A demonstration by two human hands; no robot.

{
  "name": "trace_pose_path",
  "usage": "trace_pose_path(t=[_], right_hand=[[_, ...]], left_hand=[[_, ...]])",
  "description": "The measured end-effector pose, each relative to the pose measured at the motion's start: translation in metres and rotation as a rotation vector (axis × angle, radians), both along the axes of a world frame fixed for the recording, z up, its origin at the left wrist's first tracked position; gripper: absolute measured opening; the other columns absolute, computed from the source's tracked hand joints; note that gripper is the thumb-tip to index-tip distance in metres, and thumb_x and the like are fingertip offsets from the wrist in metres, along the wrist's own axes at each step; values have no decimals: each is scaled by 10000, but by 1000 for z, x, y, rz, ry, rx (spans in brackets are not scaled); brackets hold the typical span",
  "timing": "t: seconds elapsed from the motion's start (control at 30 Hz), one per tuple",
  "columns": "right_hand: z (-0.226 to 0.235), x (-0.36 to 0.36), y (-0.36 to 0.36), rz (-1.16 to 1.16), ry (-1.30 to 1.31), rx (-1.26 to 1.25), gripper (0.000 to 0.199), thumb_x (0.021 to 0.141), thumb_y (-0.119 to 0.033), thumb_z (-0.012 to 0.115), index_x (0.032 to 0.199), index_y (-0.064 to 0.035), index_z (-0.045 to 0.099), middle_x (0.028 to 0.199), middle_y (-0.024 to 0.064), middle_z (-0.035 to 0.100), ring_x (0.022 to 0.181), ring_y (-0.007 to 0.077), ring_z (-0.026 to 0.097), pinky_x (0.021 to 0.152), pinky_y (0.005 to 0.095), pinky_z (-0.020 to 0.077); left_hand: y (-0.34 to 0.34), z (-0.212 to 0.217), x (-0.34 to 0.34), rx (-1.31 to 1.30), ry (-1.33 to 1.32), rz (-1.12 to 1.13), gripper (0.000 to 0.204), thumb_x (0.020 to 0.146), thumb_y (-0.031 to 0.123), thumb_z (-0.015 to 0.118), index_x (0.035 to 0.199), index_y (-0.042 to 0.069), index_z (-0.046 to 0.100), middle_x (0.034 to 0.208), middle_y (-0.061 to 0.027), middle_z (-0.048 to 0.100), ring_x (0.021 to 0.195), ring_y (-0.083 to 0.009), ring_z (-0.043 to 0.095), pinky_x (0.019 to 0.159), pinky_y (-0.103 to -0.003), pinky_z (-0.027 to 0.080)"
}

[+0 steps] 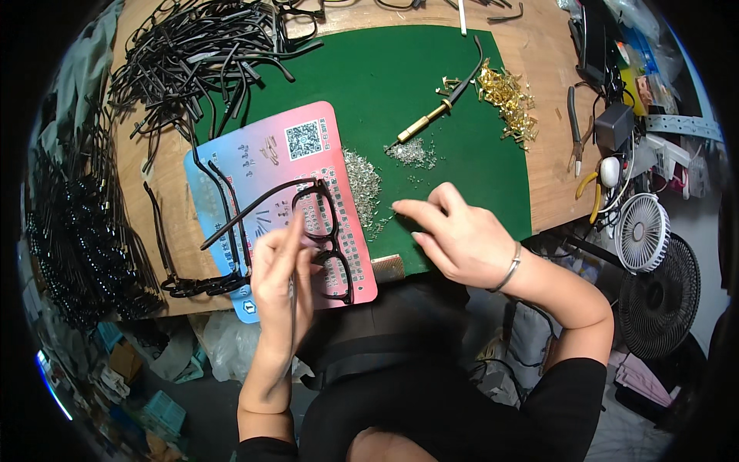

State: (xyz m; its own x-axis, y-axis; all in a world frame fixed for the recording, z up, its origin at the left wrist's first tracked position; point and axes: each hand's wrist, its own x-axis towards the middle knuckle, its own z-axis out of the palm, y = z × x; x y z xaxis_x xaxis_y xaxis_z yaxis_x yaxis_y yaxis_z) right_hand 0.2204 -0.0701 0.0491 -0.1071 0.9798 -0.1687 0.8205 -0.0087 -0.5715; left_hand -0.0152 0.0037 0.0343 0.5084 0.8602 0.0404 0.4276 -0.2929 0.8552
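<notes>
My left hand (281,266) is closed on a black eyeglass frame (336,231) at its bridge side. One temple of the frame reaches up and left over a pink and blue printed card (356,269); the other seems to run down along my wrist. Bent fingers of my right hand (462,235) hover at the edge of a heap of tiny silver screws (360,185), index fingertip and thumb apart. Beyond them lies a brass-coloured screwdriver (425,123) beside a smaller heap of clear-silver bits (413,152). Several small metal pieces rest on the card.
A tangle of black temples (223,54) covers the far left of the green mat (385,69). Gold metal pieces (506,96) are heaped at right. Pliers (573,127) and a white fan (641,231) stand right. Another eyeglass frame (204,285) lies left; strung black parts (92,239) hang at the edge.
</notes>
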Motion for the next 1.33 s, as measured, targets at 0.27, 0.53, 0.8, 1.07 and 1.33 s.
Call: trace_pose_path(t=[0.27,0.53,0.8,1.07,1.33], right_hand=[[-15,-11,-5,35,-118,196,385,729,-101,634,1110,-124,578,840,87,478,621,207,583,489,317,493],[-15,-11,-14,44,-176,210,418,691,-105,645,1103,-118,575,837,86,473,584,198,564,484,307,482],[-13,-16,-10,20,-195,190,400,710,-79,645,1106,-110,601,817,80,481,607,191,573,485,296,481],[-20,-19,-11,18,-246,235,418,684,-105,637,1099,-109,590,829,85,478,564,184,550,476,298,476],[-17,-20,-11,46,-268,179,443,686,-92,656,1125,-115,601,844,80,498,623,199,574,503,291,482]], left_hand=[[-20,11,-27,216,-18,-413,147,684,27,725,798,37,633,942,-96,672,906,-252,643,775,-348,529],[-34,-24,-27,402,3,-375,159,669,86,731,805,40,663,872,-91,658,866,-252,651,780,-370,541],[-43,-25,-19,429,69,-280,134,681,44,709,811,47,681,829,-78,658,847,-263,653,814,-403,525],[-35,-22,-13,425,53,-282,157,653,34,742,788,63,668,790,-58,651,819,-236,641,865,-423,496],[-37,-31,-16,400,3,-250,176,660,49,769,787,48,648,776,-50,647,820,-228,644,886,-430,482]])
